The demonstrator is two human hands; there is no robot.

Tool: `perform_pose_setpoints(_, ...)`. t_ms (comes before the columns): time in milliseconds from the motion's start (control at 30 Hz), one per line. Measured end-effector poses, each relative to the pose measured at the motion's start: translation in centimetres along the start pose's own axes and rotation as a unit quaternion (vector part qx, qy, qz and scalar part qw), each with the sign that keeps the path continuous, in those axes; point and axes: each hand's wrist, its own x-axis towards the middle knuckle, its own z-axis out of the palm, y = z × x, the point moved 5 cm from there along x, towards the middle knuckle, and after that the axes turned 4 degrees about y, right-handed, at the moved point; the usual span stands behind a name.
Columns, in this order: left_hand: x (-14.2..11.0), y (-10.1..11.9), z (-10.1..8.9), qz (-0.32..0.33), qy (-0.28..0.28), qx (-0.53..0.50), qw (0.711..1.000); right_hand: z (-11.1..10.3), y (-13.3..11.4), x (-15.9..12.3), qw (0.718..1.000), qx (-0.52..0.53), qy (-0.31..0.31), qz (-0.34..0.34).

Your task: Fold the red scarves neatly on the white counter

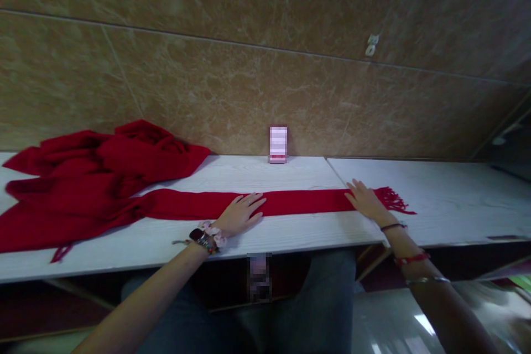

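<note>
A red scarf (307, 202) lies stretched sideways along the white table, its narrow flat strip ending in a fringe (392, 200) on the right. At the left, the rest of the red cloth (95, 177) is bunched in a loose heap. My left hand (240, 213) rests flat on the middle of the strip with its fingers spread. Close to the fringed end, my right hand (365, 200) lies on the scarf, palm down and fingers stretched out. Neither hand grips the cloth.
The white table (236, 170) runs along a brown marbled wall (232, 88). A pixelated phone-like object (277, 144) leans upright against the wall. A small white fixture (371, 45) sits higher on the wall. My legs are below the table's front edge.
</note>
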Motion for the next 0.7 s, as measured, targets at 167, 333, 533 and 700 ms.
perform_pose_setpoints(167, -0.1, 0.0, 0.1, 0.002, 0.012, -0.001, 1.000, -3.1, -15.6, 1.5, 0.971, 0.161, 0.011, -0.177)
perform_pose_setpoints(333, -0.2, 0.1, 0.1, -0.013, 0.002, 0.001, 1.000, -3.0, -21.9, 1.0, 0.947, 0.193, -0.050, -0.253)
perform_pose_setpoints(533, -0.4, -0.2, 0.1, -0.062, 0.008, -0.004, 0.998, -2.2, -18.9, 0.2, 0.954, 0.177, -0.092, -0.226)
perform_pose_setpoints(700, -0.1, -0.6, -0.1, -0.105, -0.010, -0.002, 0.994, -2.9, -18.9, 1.8, 0.966, 0.183, -0.074, -0.167)
